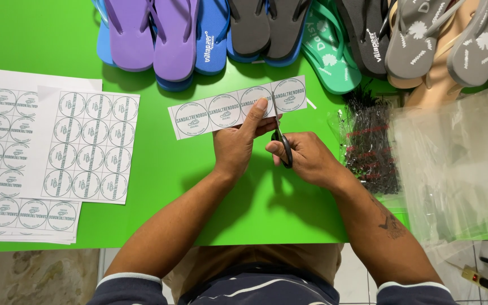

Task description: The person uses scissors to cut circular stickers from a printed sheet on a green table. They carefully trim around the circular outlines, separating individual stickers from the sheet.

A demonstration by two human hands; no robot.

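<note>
My left hand (237, 144) pinches a white paper strip (216, 111) printed with round teal labels, thumb on its upper face, holding it above the green table (159, 169). My right hand (306, 158) has its fingers through the black handles of a pair of scissors (282, 144). The blades point up into the strip between its last two labels. The two hands are close together near the middle of the table.
Stacked white sheets of round labels (88, 146) lie at the left. Flip-flops in purple (153, 34), blue, dark grey (266, 25), green (326, 53) and grey line the far edge. A bag of black plastic ties (371, 141) and clear plastic bags (458, 164) sit at right.
</note>
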